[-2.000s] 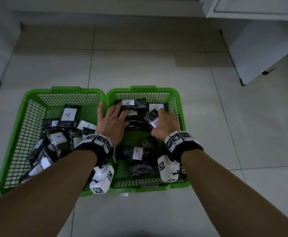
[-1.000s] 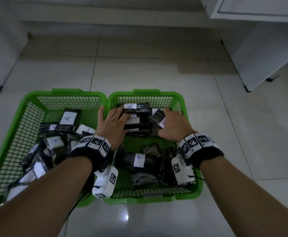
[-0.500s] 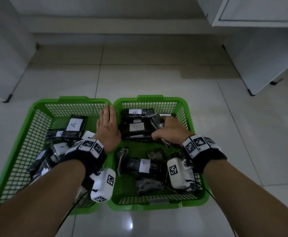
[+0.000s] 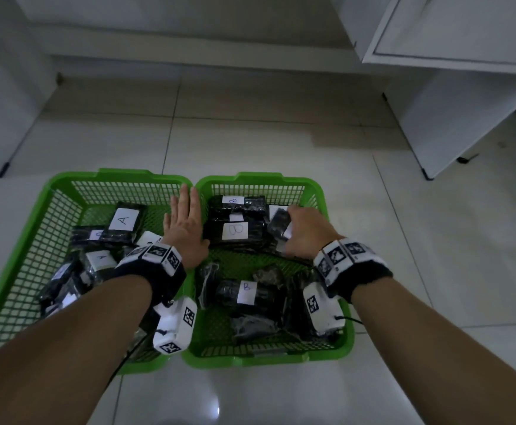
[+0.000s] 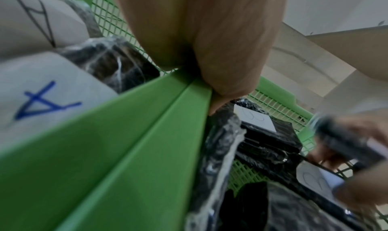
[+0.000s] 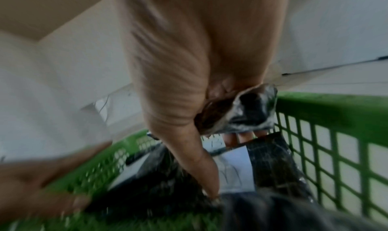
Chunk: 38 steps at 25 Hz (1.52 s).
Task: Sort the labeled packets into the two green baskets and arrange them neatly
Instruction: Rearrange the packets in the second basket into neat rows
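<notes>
Head cam: two green baskets side by side on the tiled floor, rims touching. Left basket (image 4: 63,191) holds a loose pile of black packets w/ white labels, the top one marked A (image 4: 123,220); others in the pile sit tilted, labels partly hidden. Right basket (image 4: 318,191) has B-labeled packets: a stack at the far end, top packet w/ big B label (image 4: 238,231), another B packet (image 4: 247,292) lying nearer the person, well apart from the stack. Left hand (image 4: 186,231) lies flat over the shared rims, fingers straight and together, thumb side against the edge of the B stack; not gripping anything. Left wrist cam confirms: palm on the two green rims (image 5: 159,118), A label (image 5: 48,101) close on one side, B packets on the other. Right hand (image 4: 304,234) is inside the right basket at its far right corner, fingers curled round a small black packet (image 4: 279,223), held just beside the stack. Right wrist cam is blurry but shows the fingers (image 6: 243,137) clamped on crinkled black plastic (image 6: 252,111) above more B packets, next to the basket's mesh wall (image 6: 335,151). White cabinet (image 4: 453,87) stands far right.
</notes>
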Available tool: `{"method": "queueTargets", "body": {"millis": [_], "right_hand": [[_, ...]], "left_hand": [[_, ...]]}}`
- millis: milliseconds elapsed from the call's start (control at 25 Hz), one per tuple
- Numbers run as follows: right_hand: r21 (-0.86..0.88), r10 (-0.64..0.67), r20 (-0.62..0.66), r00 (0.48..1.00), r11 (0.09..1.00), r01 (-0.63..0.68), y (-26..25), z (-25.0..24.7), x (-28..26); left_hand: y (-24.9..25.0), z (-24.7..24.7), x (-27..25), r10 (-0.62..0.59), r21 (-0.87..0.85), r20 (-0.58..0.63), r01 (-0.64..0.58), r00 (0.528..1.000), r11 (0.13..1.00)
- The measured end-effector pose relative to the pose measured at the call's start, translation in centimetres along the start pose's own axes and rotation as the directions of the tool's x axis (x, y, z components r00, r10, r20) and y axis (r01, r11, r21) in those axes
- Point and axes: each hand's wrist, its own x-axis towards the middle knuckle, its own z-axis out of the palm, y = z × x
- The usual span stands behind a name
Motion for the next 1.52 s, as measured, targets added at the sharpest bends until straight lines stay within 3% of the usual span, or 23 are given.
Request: {"method": "queueTargets", "body": {"millis": [120,400,520,560,640,760,880,960,1080,1200,1320,1440,1520], "right_hand": [[-0.100,-0.027,0.015,1.000,0.995,0.028,-0.2,1.6,-0.4],[0.132,0.054,-0.124,0.991,0.991,-0.037,0.9,-0.7,0.6],[0.345,0.040,-0.132,0.990,0.939,0.008,0.8,-1.5,1.3],[0.332,0.006,-0.143,0.990,0.942,0.042,0.8,-1.7,1.6],[0.075,-0.091,-0.148,0.985,0.992,0.103,0.7,-2.5,2.1],[-0.237,-0.156,-0.094,0.983,0.963,0.130,0.2,-3.2,2.2],[-0.322,-0.194,-0.047,0.980,0.931,0.169,0.1,-2.7,2.5],[-0.330,-0.208,-0.051,0.977,0.927,0.180,0.2,-2.3,2.6],[-0.334,-0.241,-0.064,0.968,0.920,0.206,0.1,-2.2,2.7],[-0.229,-0.240,-0.095,0.966,0.950,0.213,-0.5,-2.3,3.3],[-0.166,-0.208,-0.072,0.975,0.967,0.194,-0.7,-2.0,3.3],[-0.237,-0.147,-0.109,0.983,0.964,0.118,0.2,-1.2,2.8],[-0.212,-0.100,-0.134,0.986,0.975,0.070,0.5,-0.8,2.8]], "left_hand": [[0.3,0.0,0.0,-0.001,-0.021,-0.008,0.000,1.000,1.000],[0.3,0.4,0.1,0.015,-0.045,-0.039,-0.017,0.999,0.999],[0.1,0.6,0.3,0.014,-0.047,-0.047,-0.016,0.999,0.999],[0.0,0.7,0.3,0.017,-0.047,-0.051,-0.020,0.999,0.999],[-0.3,0.8,0.4,0.022,-0.049,-0.065,-0.025,0.998,0.998],[-0.5,0.5,0.5,0.038,-0.032,-0.058,-0.039,0.998,0.999],[-0.4,-0.3,0.0,0.016,0.015,-0.025,-0.016,1.000,1.000],[0.4,-1.2,-0.4,0.032,0.142,-0.092,-0.019,0.995,0.990],[3.3,-3.8,0.6,0.256,0.210,-0.274,-0.203,0.927,0.957],[6.5,-5.4,3.4,0.404,0.251,-0.105,-0.369,0.909,0.895],[7.2,-4.5,5.2,0.357,0.372,0.056,-0.352,0.932,0.859],[6.4,-3.0,5.6,0.312,0.464,0.084,-0.314,0.946,0.828],[5.8,-2.6,5.5,0.336,0.493,0.040,-0.311,0.941,0.813]]}}
